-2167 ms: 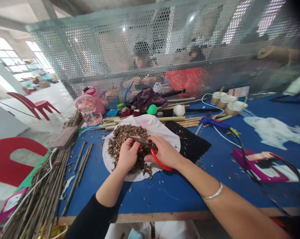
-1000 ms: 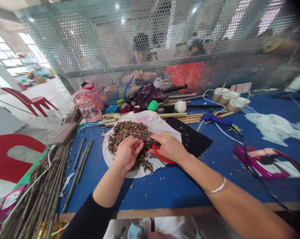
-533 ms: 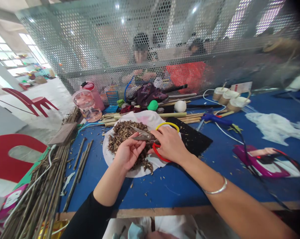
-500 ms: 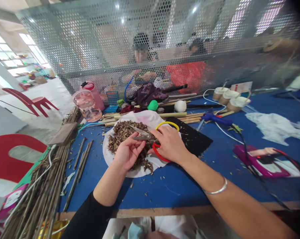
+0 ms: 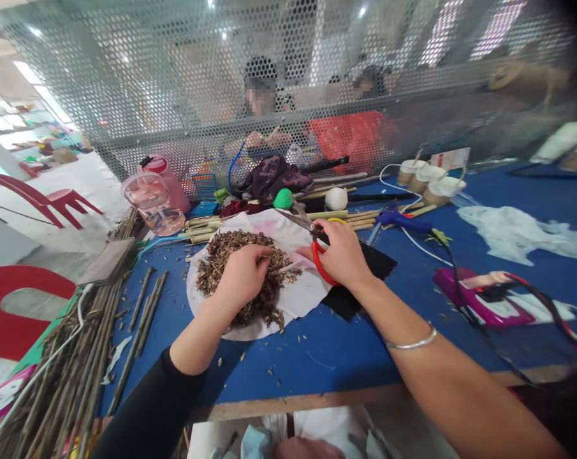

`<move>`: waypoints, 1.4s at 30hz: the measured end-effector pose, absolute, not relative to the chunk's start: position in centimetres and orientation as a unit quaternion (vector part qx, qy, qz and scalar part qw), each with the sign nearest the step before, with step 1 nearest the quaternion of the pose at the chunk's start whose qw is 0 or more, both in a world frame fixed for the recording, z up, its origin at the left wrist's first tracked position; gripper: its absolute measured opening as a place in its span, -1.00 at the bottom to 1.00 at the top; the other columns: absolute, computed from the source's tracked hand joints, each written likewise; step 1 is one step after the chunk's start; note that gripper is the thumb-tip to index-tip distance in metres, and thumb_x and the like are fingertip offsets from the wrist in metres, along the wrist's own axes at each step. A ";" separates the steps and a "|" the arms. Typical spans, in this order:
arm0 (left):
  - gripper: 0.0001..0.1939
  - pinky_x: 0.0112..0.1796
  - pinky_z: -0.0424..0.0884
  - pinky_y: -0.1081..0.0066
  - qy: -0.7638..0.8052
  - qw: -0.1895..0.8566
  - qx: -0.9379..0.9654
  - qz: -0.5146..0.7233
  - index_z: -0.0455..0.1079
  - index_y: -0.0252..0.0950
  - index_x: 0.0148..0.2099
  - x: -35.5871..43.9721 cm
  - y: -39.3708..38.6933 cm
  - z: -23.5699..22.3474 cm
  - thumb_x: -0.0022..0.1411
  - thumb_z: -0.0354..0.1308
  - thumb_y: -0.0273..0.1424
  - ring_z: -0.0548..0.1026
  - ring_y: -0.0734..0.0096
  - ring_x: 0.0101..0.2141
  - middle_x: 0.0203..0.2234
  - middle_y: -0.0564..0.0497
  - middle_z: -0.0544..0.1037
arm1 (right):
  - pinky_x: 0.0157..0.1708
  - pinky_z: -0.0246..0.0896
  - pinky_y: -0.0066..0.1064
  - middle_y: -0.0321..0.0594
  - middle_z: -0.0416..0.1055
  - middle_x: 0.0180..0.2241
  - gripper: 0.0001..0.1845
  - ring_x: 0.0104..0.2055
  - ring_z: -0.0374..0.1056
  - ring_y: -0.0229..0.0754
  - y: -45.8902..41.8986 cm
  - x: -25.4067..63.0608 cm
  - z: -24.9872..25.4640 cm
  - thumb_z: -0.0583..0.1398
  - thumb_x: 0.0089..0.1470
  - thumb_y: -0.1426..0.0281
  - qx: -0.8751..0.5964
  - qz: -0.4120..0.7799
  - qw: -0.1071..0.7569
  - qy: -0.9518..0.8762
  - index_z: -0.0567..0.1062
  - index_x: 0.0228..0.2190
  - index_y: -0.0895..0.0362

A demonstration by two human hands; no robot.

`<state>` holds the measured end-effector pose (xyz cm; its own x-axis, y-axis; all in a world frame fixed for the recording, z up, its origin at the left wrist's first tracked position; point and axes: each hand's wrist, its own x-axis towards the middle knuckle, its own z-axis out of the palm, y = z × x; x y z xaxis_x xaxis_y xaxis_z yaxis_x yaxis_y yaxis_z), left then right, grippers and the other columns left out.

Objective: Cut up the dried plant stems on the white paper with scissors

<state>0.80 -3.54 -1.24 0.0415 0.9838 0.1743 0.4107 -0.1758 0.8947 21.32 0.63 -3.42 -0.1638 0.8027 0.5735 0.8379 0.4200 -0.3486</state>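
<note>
My right hand point(image 5: 340, 255) grips red and yellow handled scissors point(image 5: 312, 237), with the blades pointing up and left, away from the pile. My left hand point(image 5: 243, 275) rests curled on a heap of brown chopped plant bits point(image 5: 224, 255), pinching a thin stem piece that points right. The heap lies on a white cloth point(image 5: 307, 296) spread on the blue table point(image 5: 317, 357). A black mat point(image 5: 365, 280) lies under my right hand.
A bundle of long dry stalks point(image 5: 68, 376) lies along the left edge. A pink water jug point(image 5: 157, 197), cut bamboo sticks point(image 5: 206, 226), a blue glue gun point(image 5: 405, 220), paper cups point(image 5: 429, 182) and a magenta tool point(image 5: 479, 296) stand around. Two people sit behind the mesh screen point(image 5: 173, 83).
My right hand lifted the scissors up and right, off the pile. My left hand curled down onto the plant bits and the blades no longer meet it.
</note>
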 end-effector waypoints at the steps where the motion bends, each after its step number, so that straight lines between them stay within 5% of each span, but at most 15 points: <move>1: -0.85 -0.04 0.25 0.31 0.538 0.303 0.684 0.387 0.51 -0.25 -0.41 1.4 -3.5 -1.6 -0.06 0.15 -0.53 0.43 0.21 -0.20 -0.39 -0.08 0.52 | -0.16 0.08 -0.17 0.01 0.38 -0.23 -0.38 -0.17 0.24 0.07 0.7 21.4 -3.4 0.20 -0.12 0.02 -0.539 -0.021 0.365 -0.759 0.36 -0.13 0.20; 5: -0.87 -0.12 0.29 0.33 0.536 0.253 0.767 0.247 0.44 -0.26 -0.57 3.8 -3.5 -3.0 -0.09 0.14 -0.57 0.44 0.22 -0.34 -0.54 -0.09 0.46 | -0.17 0.08 -0.17 0.00 0.38 -0.23 -0.41 -0.18 0.24 0.07 0.4 21.4 -3.3 0.19 -0.11 0.03 -0.533 -0.011 0.377 -0.757 0.36 -0.13 0.18; 10: -0.92 -0.18 0.31 0.37 0.566 0.196 0.782 0.169 0.43 -0.29 -0.48 4.7 -3.4 -3.9 -0.01 0.13 -0.49 0.44 0.24 -0.34 -0.48 -0.10 0.46 | -0.17 0.08 -0.17 -0.01 0.38 -0.23 -0.41 -0.17 0.24 0.09 0.1 21.3 -3.2 0.18 -0.09 0.03 -0.524 -0.004 0.382 -0.761 0.35 -0.11 0.16; 17: -0.79 -0.28 0.33 0.40 0.548 0.163 0.793 0.211 0.38 -0.29 -0.61 4.7 -3.4 -5.0 0.04 0.09 -0.50 0.43 0.31 -0.48 -0.60 -0.07 0.40 | -0.13 0.10 -0.18 -0.02 0.39 -0.21 -0.40 -0.15 0.24 0.08 -0.1 20.9 -3.3 0.19 -0.10 0.04 -0.516 0.000 0.368 -0.773 0.36 -0.11 0.18; 22: -0.77 -0.25 0.31 0.38 0.542 0.179 0.771 0.283 0.46 -0.27 -0.50 3.9 -3.6 -5.0 0.12 0.02 -0.46 0.44 0.30 -0.42 -0.52 -0.10 0.49 | -0.16 0.13 -0.18 -0.01 0.39 -0.23 -0.37 -0.17 0.26 0.06 -0.2 20.7 -3.3 0.20 -0.11 0.03 -0.514 0.014 0.360 -0.779 0.35 -0.09 0.19; 28: -0.81 -0.44 0.35 0.47 0.581 0.398 0.494 0.510 0.50 -0.30 -0.33 1.4 -3.7 -3.3 0.02 0.19 -0.30 0.39 0.48 -0.54 -0.57 0.01 0.48 | -0.13 0.16 -0.20 -0.02 0.38 -0.20 -0.37 -0.14 0.27 0.04 -0.6 20.0 -3.7 0.19 -0.10 0.01 -0.478 0.054 0.361 -0.799 0.34 -0.10 0.18; 32: -0.89 -0.55 0.35 0.67 0.476 0.591 0.257 0.598 0.44 -0.38 -0.35 0.5 -3.8 -3.0 -0.01 0.23 -0.46 0.37 0.68 -0.59 -0.56 0.05 0.45 | -0.10 0.16 -0.19 -0.03 0.37 -0.18 -0.35 -0.11 0.26 0.03 -1.1 19.0 -4.1 0.21 -0.15 -0.01 -0.439 0.090 0.352 -0.822 0.34 -0.10 0.16; 37: -0.94 -0.54 0.38 0.74 0.409 0.635 0.198 0.625 0.39 -0.40 -0.44 0.9 -4.4 -3.1 0.05 0.13 -0.60 0.38 0.73 -0.60 -0.57 0.07 0.43 | -0.13 0.15 -0.14 -0.05 0.35 -0.22 -0.30 -0.14 0.24 0.03 -1.8 17.9 -4.3 0.26 -0.22 -0.01 -0.401 0.108 0.320 -0.851 0.34 -0.11 0.16; 42: -0.94 -0.57 0.37 0.74 0.397 0.641 0.224 0.618 0.42 -0.39 -0.38 1.5 -4.9 -3.3 0.01 0.20 -0.51 0.37 0.73 -0.61 -0.60 0.09 0.42 | -0.12 0.12 -0.11 -0.04 0.31 -0.19 -0.31 -0.12 0.20 0.05 -2.2 17.4 -4.4 0.27 -0.22 0.03 -0.385 0.109 0.319 -0.859 0.32 -0.09 0.14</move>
<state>1.45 -4.94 -3.25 -0.0791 0.9695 -0.2321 -0.6135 0.1361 0.7779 17.38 -2.19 -4.38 -0.5001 0.7310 0.4642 0.5922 0.6798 -0.4326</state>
